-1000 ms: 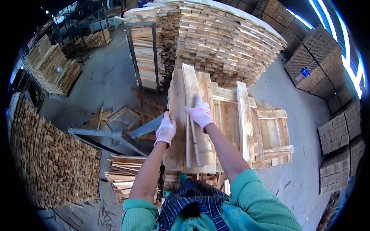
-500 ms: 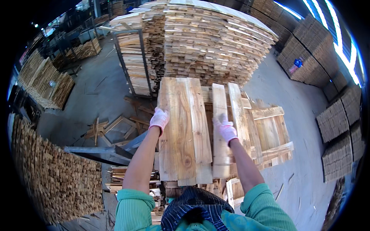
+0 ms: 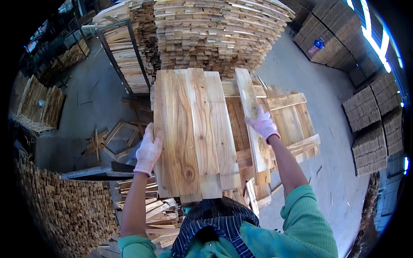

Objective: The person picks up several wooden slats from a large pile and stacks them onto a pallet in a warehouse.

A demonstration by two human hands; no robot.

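Huge stack of short timber offcuts fills the back, rows piled high and a bit uneven. Just left of it there's a dark metal rack stuffed with longer pale boards. Lower left is a wall of stacked wood blocks, end grain showing. A few loose scrap pieces are scattered on the grey concrete floor. Over on the right, more neat bundles of slats sit well apart from everything, with another row of stacks further back.
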